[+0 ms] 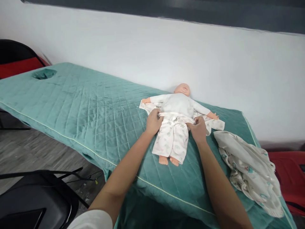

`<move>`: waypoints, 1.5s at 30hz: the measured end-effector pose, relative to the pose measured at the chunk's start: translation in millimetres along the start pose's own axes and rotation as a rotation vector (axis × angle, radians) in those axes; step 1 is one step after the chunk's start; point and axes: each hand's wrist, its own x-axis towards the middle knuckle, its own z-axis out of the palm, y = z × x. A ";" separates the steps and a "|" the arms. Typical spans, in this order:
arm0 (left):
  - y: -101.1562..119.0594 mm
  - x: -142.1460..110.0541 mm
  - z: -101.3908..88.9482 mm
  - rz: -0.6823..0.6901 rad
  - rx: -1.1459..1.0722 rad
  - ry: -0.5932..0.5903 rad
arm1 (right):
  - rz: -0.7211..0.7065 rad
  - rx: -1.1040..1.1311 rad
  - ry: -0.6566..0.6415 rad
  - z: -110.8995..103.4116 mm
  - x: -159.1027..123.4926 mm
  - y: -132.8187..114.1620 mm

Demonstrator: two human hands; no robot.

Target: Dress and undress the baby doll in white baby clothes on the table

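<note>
A baby doll (179, 105) lies on its back on the green quilted bed cover (100, 95), head toward the wall and arms spread. It has a white cloth torso and printed baby pants (171, 138) on its legs, with the bare feet showing. My left hand (153, 122) pinches the waistband at one side of the doll. At the other side, my right hand (198, 128) grips the waistband too. A printed baby jacket (218, 124) is spread out beneath the doll, its sleeves showing at both sides.
A crumpled pale printed cloth (249, 171) lies at the bed's right end. The bed has a face hole (44, 74) at the far left. Beside it stand a black chair (35, 200) at lower left and a red chair (289, 178) at right. A white wall (133, 47) runs behind.
</note>
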 end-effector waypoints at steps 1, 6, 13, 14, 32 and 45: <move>1.7 -5.6 -3.6 0.007 -0.023 0.002 | -0.019 -0.028 0.008 -0.8 -1.0 -1.4; 9.6 -40.6 -20.3 0.046 -0.068 0.055 | -0.109 -0.114 0.052 -1.9 -8.0 -6.8; 7.5 -74.2 -25.8 0.226 -0.028 0.131 | -0.206 -0.131 0.150 -2.7 -18.9 -6.4; 7.2 -74.5 -25.7 0.230 -0.023 0.117 | -0.239 -0.110 0.156 -3.3 -20.3 -6.7; 11.2 -57.2 -28.4 0.203 -0.183 -0.091 | -0.327 0.007 -0.348 -33.2 -78.3 -27.1; 21.6 -82.5 -51.3 0.205 -0.276 -0.314 | -0.163 -0.086 -0.316 -22.6 -72.2 -22.5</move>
